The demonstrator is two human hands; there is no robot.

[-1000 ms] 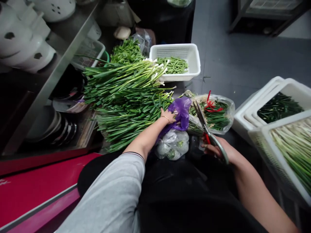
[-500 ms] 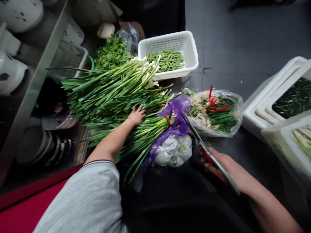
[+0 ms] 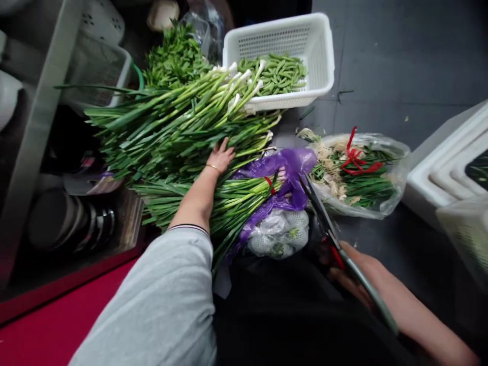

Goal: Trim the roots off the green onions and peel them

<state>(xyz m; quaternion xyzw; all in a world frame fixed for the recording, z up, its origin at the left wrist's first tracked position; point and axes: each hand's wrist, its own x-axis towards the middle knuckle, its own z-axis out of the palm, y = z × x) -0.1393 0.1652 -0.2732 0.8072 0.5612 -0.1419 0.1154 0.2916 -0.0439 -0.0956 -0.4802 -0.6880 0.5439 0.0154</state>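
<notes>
My left hand (image 3: 222, 157), with a thin bracelet at the wrist, lies with fingers apart on a heap of long green scallions (image 3: 163, 124). Below it, a second bunch of long green stalks (image 3: 244, 195) has a red tie and its root ends in a purple plastic bag (image 3: 299, 162). My right hand (image 3: 358, 274) is closed round a pair of scissors (image 3: 320, 206) with red at the grip. Their narrow dark blades point up and left towards the purple bag, and a long grey part runs back past my wrist. White net-wrapped bulbs (image 3: 282, 235) lie in clear plastic below the bag.
A white basket (image 3: 320, 56) of green pods (image 3: 282, 75) stands behind the scallions, beside leafy greens (image 3: 173, 58). To the right lie a clear bag of red-tied greens (image 3: 375, 188) and stacked white crates (image 3: 430, 162). A metal shelf (image 3: 46, 112) with containers borders the left.
The view has shifted, so the basket and bags sit further right. My left hand has moved slightly up over the scallions, still with fingers apart. My right hand keeps hold of the scissors.
</notes>
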